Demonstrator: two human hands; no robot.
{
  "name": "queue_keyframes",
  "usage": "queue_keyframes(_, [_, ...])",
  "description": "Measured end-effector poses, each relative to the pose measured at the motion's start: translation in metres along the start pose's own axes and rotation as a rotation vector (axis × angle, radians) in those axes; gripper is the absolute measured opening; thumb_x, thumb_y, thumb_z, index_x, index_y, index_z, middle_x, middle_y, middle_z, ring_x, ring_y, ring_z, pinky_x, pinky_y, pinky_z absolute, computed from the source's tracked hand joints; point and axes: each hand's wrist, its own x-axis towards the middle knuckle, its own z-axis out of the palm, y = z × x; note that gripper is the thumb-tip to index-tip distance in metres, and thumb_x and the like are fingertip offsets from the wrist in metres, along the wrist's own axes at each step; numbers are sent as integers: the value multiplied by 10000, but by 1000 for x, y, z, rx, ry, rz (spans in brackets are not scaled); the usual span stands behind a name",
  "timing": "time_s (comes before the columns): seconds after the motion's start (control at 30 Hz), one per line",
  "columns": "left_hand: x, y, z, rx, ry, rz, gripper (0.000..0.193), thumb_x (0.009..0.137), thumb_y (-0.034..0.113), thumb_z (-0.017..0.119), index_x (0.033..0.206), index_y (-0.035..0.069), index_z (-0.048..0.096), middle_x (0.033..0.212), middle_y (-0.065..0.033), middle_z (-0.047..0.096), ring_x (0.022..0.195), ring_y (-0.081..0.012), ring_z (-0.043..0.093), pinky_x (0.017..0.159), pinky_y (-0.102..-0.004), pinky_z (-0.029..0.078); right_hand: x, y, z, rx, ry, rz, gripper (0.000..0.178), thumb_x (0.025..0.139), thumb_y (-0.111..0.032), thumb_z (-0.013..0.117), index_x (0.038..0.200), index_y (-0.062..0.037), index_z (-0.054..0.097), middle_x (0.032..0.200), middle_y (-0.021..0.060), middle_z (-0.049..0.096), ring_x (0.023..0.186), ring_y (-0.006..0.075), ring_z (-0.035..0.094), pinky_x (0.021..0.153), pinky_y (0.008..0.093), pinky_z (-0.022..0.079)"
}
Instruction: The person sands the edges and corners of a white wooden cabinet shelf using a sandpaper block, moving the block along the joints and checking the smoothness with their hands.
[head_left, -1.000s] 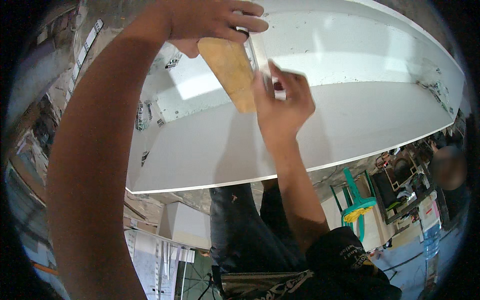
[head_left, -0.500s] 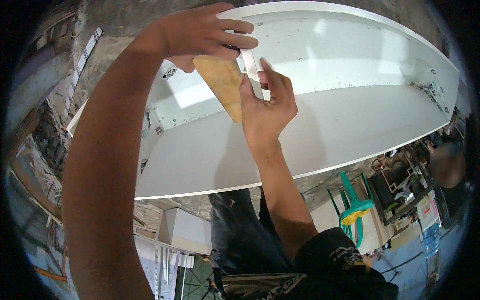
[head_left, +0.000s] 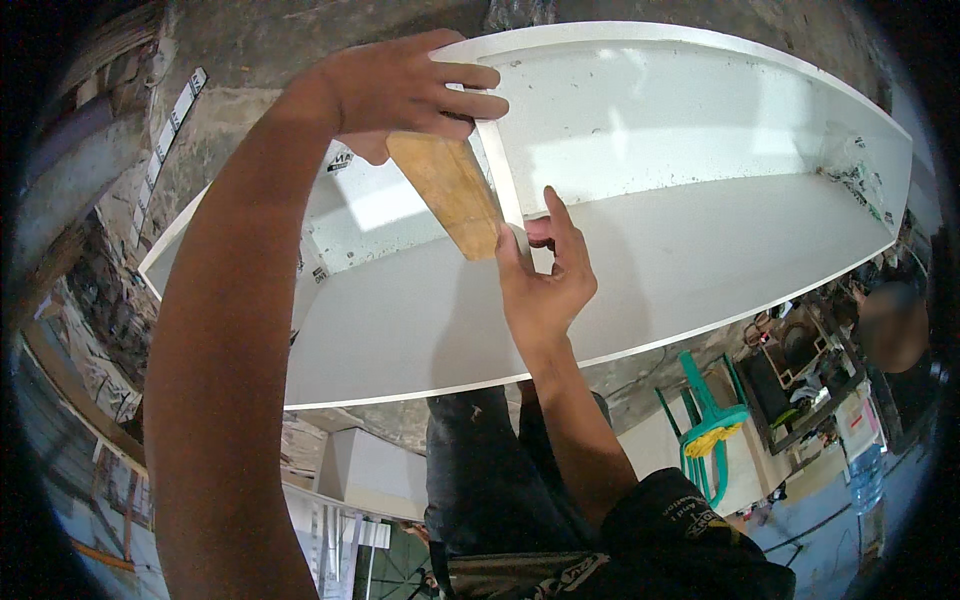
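Note:
A long white box-like cabinet carcass (head_left: 700,235) lies before me with its open side up. Across its inside stands a divider panel (head_left: 502,175) with a narrow white edge and a wood-coloured face (head_left: 445,190) on the left. My left hand (head_left: 410,95) is closed over the panel's far end, by the carcass's far rim, its fingers lying across the white edge. Lower on the same panel, my right hand (head_left: 545,265) pinches the near end, thumb on the left and curled fingers on the right. Its index finger points up, off the panel.
On the right are a green stool-like object (head_left: 710,420), a water bottle (head_left: 865,480) and a person (head_left: 895,330) beyond a cluttered frame. A white box (head_left: 370,470) stands near my legs. A marked white strip (head_left: 170,140) lies on the rough floor at far left.
My right hand has slid nearer along the panel's white edge, and its index finger has straightened. My left hand keeps its place at the far end. The carcass sits slightly lower in view.

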Motion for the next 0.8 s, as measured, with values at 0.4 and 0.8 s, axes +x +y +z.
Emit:
queue_keyframes(0.4, [0,-4,8,5,99,39,778,365,256,926,1085,264,631,1486,97,446,1447,-205,348,1227,-522,293,-3,8,-7,55,-63,10,720,737,-21,782,1413,12,537,825,64,596,765,173,601,685,316,537])
queue_keyframes(0.8, [-2,-10,18,-77,216,78,758,322,242,917,1030,242,647,1457,55,480,1420,-237,387,1229,-535,284,-21,14,-20,-10,-70,50,745,699,-7,792,1403,28,551,788,13,552,739,104,540,667,241,484])
